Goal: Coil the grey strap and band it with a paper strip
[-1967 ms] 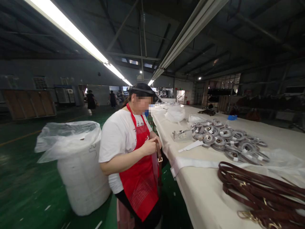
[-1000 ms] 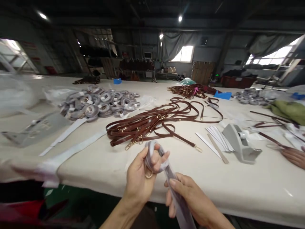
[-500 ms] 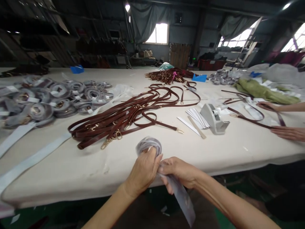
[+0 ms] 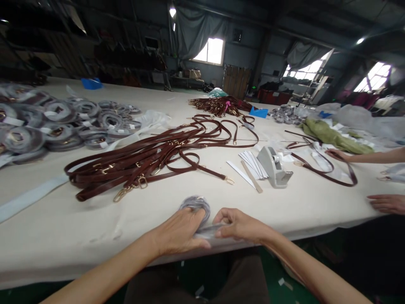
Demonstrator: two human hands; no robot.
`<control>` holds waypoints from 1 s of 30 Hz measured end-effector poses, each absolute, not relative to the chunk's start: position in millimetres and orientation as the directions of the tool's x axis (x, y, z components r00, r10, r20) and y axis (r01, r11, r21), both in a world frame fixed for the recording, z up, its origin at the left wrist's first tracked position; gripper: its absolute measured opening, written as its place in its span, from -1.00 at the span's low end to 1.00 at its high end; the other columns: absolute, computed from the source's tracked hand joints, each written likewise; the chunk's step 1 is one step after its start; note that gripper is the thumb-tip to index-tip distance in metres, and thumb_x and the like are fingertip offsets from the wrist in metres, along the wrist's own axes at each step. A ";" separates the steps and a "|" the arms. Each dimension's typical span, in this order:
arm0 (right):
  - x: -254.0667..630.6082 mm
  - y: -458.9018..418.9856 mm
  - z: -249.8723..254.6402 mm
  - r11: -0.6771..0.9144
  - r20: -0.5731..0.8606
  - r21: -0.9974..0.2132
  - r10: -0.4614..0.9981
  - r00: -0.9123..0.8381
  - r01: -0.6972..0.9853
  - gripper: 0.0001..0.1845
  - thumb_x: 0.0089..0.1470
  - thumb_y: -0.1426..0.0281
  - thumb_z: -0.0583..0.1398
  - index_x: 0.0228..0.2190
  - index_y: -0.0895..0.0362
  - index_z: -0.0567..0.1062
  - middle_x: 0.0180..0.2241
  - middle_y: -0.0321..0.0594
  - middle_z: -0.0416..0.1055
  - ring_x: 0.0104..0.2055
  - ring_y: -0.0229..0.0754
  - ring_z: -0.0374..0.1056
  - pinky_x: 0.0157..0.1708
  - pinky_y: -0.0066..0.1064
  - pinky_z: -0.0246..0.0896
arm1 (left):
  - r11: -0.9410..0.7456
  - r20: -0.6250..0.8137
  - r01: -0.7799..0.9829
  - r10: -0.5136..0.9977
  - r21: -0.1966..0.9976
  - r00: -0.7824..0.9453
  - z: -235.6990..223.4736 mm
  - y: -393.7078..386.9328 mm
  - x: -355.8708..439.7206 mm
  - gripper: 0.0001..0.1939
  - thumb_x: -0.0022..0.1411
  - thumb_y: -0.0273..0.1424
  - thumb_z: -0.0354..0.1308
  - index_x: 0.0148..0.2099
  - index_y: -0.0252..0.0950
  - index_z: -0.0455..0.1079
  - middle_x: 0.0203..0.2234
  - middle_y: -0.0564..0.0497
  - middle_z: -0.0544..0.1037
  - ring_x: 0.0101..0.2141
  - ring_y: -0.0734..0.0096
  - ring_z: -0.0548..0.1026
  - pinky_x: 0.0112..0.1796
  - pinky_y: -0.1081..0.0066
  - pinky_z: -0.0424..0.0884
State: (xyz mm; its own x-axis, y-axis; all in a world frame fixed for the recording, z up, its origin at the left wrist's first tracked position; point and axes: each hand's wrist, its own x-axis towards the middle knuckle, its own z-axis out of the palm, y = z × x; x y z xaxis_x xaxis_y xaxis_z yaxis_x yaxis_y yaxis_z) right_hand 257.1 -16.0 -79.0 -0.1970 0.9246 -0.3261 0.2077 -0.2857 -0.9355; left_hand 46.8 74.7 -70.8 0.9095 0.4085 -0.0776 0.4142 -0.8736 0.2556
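A strap coiled up in translucent grey plastic wrap (image 4: 204, 206) rests near the table's front edge. My left hand (image 4: 179, 231) grips this roll from the left, its fingers on the coil and its thumb stretched along the near side. The loose tail of the wrap (image 4: 210, 231) runs from the roll to my right hand (image 4: 238, 226), which pinches its end between thumb and fingers. Beyond my hands lies a pile of brown leather straps (image 4: 152, 162) with gold clasps. What lies under my left fingers is hidden.
A grey tape dispenser (image 4: 274, 166) stands at the right, beside white paper strips (image 4: 253, 164). Several wrapped coils (image 4: 60, 118) are heaped at the left. Another person's hands (image 4: 387, 204) are at the right, near a brown strap (image 4: 341, 183). More straps (image 4: 218, 104) lie farther back.
The hanging tail of wrap has been drawn up to table height, now shorter and nearly level. My right hand has moved slightly away from my left. The view has shifted.
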 end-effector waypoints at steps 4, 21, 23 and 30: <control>264.7 -15.3 -87.3 0.124 -0.038 -0.787 0.968 -0.247 0.604 -0.81 0.18 0.27 0.16 -0.20 0.07 0.46 -0.34 -0.33 0.39 -0.29 -0.32 0.26 -0.24 -0.45 0.14 | -0.895 -0.023 0.383 0.389 0.230 0.921 -90.6 83.5 45.1 -0.77 0.36 -0.23 0.05 -0.09 -0.29 0.27 -0.26 -0.10 0.47 -0.31 0.11 0.43 -0.31 0.27 0.25; 271.1 22.8 -121.1 0.552 0.496 0.017 0.719 -0.487 0.833 -0.56 0.25 0.38 0.10 0.14 0.08 0.26 -0.22 -0.19 0.43 -0.29 -0.19 0.30 -0.37 -0.39 0.21 | -0.992 0.150 0.047 0.065 0.121 0.987 -87.7 128.9 41.0 -0.83 0.41 -0.52 -0.03 -0.14 -0.24 0.37 -0.16 0.05 0.48 -0.12 0.33 0.37 0.08 0.24 0.07; 271.5 28.6 -121.5 0.562 0.556 0.084 0.659 -0.507 0.823 -0.54 0.23 0.40 0.12 0.15 0.04 0.27 -0.21 -0.20 0.44 -0.28 -0.20 0.29 -0.37 -0.38 0.21 | -0.994 0.167 0.033 0.051 0.109 0.985 -90.2 131.1 36.9 -0.73 0.42 -0.54 -0.14 -0.05 -0.24 0.38 -0.14 0.02 0.48 -0.10 0.33 0.37 0.15 0.24 0.06; 275.4 49.4 -113.9 0.692 0.583 0.141 0.520 -0.625 0.708 -0.76 0.20 0.48 0.16 -0.08 0.10 0.45 -0.12 -0.15 0.46 0.01 -0.14 0.28 -0.10 -0.32 0.35 | -0.992 0.371 0.117 0.095 -0.037 0.924 -117.4 126.6 28.7 -0.59 0.46 -0.49 -0.30 0.21 -0.32 0.22 -0.01 -0.09 0.49 0.14 0.29 0.29 0.30 0.16 -0.18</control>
